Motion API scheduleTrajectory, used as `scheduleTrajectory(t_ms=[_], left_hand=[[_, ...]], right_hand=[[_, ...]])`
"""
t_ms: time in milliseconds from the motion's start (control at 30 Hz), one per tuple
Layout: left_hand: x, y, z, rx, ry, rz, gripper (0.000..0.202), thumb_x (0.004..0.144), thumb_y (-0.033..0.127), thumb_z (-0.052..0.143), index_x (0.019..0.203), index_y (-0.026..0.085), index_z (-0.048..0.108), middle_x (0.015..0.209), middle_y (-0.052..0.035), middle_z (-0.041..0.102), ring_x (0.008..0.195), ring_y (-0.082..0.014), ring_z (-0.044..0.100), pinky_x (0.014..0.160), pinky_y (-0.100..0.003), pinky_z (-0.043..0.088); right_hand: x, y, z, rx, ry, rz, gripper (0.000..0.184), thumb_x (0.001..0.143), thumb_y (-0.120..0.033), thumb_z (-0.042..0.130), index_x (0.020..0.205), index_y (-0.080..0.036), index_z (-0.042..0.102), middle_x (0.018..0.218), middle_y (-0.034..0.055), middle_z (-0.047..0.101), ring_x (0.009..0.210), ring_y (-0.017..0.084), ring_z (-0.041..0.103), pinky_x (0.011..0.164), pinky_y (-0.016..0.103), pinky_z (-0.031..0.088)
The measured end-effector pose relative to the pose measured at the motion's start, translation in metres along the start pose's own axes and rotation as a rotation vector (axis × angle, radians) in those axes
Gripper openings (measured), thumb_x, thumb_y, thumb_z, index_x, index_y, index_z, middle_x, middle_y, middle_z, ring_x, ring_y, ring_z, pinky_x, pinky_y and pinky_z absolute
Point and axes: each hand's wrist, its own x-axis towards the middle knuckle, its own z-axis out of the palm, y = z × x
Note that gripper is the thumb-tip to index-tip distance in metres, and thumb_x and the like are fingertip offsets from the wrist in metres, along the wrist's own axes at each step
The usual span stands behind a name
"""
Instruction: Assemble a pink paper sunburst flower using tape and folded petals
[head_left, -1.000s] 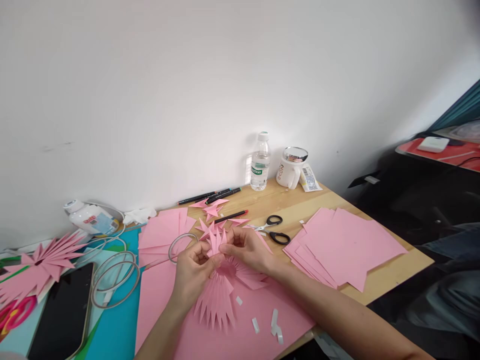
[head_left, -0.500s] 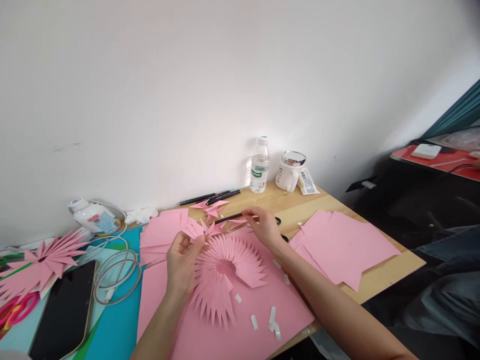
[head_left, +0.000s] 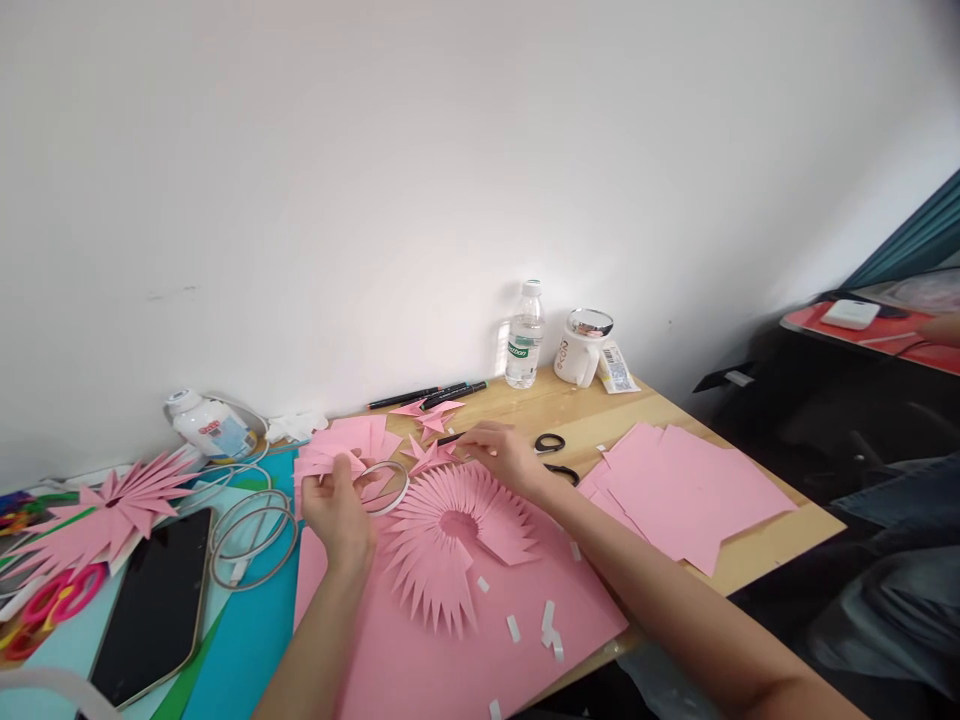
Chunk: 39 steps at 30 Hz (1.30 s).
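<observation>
My left hand (head_left: 339, 505) pinches a small fan of folded pink paper (head_left: 330, 458) above the stacked pink sheets. Just right of that hand stands a roll of tape (head_left: 388, 490) with a white rim. A large pleated pink paper ring (head_left: 427, 560), its round open of pleats on one side, lies between my hands. My right hand (head_left: 501, 455) is closed over the pink paper scraps (head_left: 429, 457) behind this ring, its fingertips beside a dark stick-like thing. What those fingers hold, if anything, is hidden. Black scissor handles (head_left: 550, 443) show to the right of that hand.
Short white tape pieces (head_left: 513, 628) dot the pink sheet. Pink sheets (head_left: 690, 490) lie at right. A bottle (head_left: 525, 340), mug (head_left: 582, 350) and pens (head_left: 427, 395) stand or lie along the wall. At left are a phone (head_left: 154, 610), cable (head_left: 255, 540) and pink scissors (head_left: 64, 598).
My left hand has moved left with the folded fan, and the tape roll now shows. My right hand has shifted slightly left and down. The view has turned a little left.
</observation>
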Motion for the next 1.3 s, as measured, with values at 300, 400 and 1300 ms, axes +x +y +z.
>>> scheduleTrajectory(t_ms=[300, 400, 1300], left_hand=[[-0.011, 0.008, -0.002, 0.104, -0.096, 0.285, 0.019, 0.080, 0.024, 0.053, 0.092, 0.021, 0.039, 0.073, 0.0019, 0.063, 0.043, -0.0102, 0.059, 0.047, -0.024, 0.050], [-0.009, 0.007, -0.003, 0.147, -0.080, 0.318, 0.018, 0.080, 0.026, 0.053, 0.091, 0.021, 0.039, 0.074, 0.0006, 0.063, 0.048, -0.0112, 0.061, 0.051, -0.026, 0.053], [-0.019, -0.007, -0.008, 0.092, -0.731, 0.023, 0.024, 0.070, 0.029, 0.071, 0.076, 0.019, 0.050, 0.066, 0.0051, 0.050, 0.052, -0.0074, 0.045, 0.049, -0.019, 0.037]], right_hand=[[0.044, -0.058, 0.054, -0.315, -0.582, -0.338, 0.019, 0.075, -0.026, 0.069, 0.094, -0.023, 0.072, 0.103, 0.0099, 0.057, 0.098, 0.025, 0.046, 0.081, 0.036, 0.041], [0.051, -0.064, 0.058, -0.300, -0.583, -0.328, 0.011, 0.078, -0.023, 0.066, 0.087, -0.022, 0.073, 0.103, 0.0092, 0.057, 0.098, 0.025, 0.046, 0.083, 0.037, 0.040], [0.017, -0.044, 0.017, 0.661, 0.023, -0.002, 0.050, 0.065, -0.037, 0.077, 0.109, -0.022, 0.060, 0.122, 0.0090, 0.052, 0.112, 0.021, 0.054, 0.099, 0.038, 0.044]])
